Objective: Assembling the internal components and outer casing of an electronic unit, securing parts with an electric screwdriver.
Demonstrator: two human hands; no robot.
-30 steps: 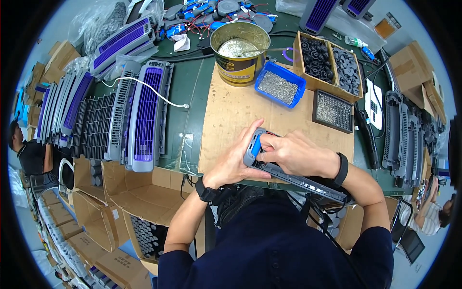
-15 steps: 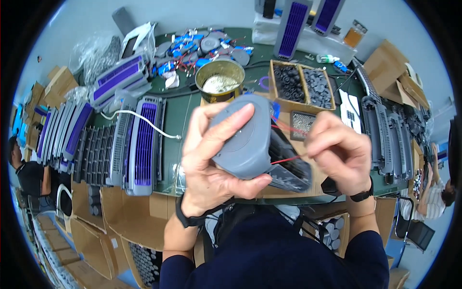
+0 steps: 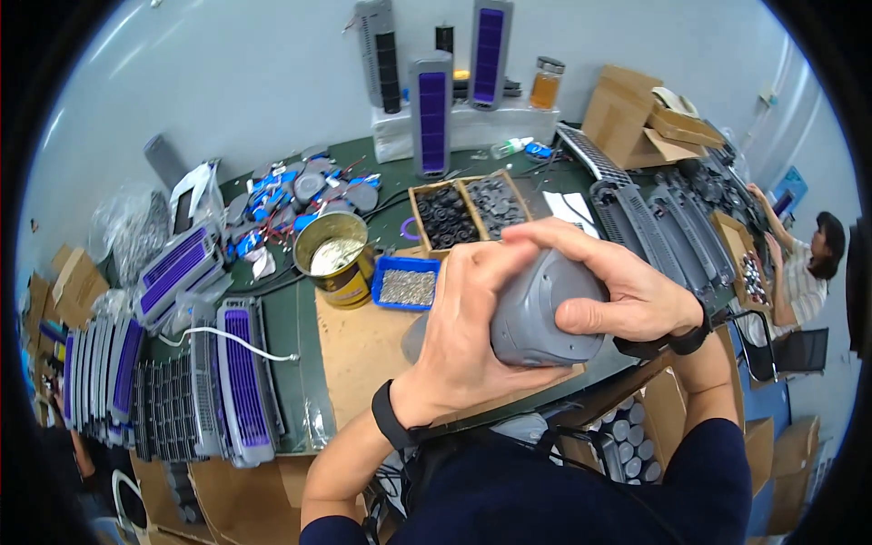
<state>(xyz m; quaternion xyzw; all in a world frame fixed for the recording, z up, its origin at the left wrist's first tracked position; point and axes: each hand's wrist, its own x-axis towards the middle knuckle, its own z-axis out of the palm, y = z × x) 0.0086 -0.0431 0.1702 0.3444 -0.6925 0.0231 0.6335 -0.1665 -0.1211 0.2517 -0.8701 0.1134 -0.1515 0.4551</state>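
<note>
Both hands are closed around a grey rounded plastic housing (image 3: 542, 313), held over the near edge of the table. My left hand (image 3: 468, 327) wraps its left side, fingers bent over the top. My right hand (image 3: 627, 295) grips from the right, its thumb pressed on the face with small holes. A grey rounded part (image 3: 414, 338) shows from behind my left hand; whether it joins the housing is hidden. Beyond my hands are a blue tray of small metal pieces (image 3: 375, 295) and an open tin (image 3: 348, 292) with pale contents.
A divided box (image 3: 421, 243) holds black and grey small parts. Blue battery packs with wires (image 3: 282, 195) lie in a heap at the back left. Purple-grilled grey casings (image 3: 243, 381) line the left; grey casings (image 3: 640, 227) lie at the right. A person (image 3: 799, 263) works at the far right.
The view has swung right. My right hand has let go of the red wires and now grips the housing alongside my left hand. The housing has turned, and the wires no longer show.
</note>
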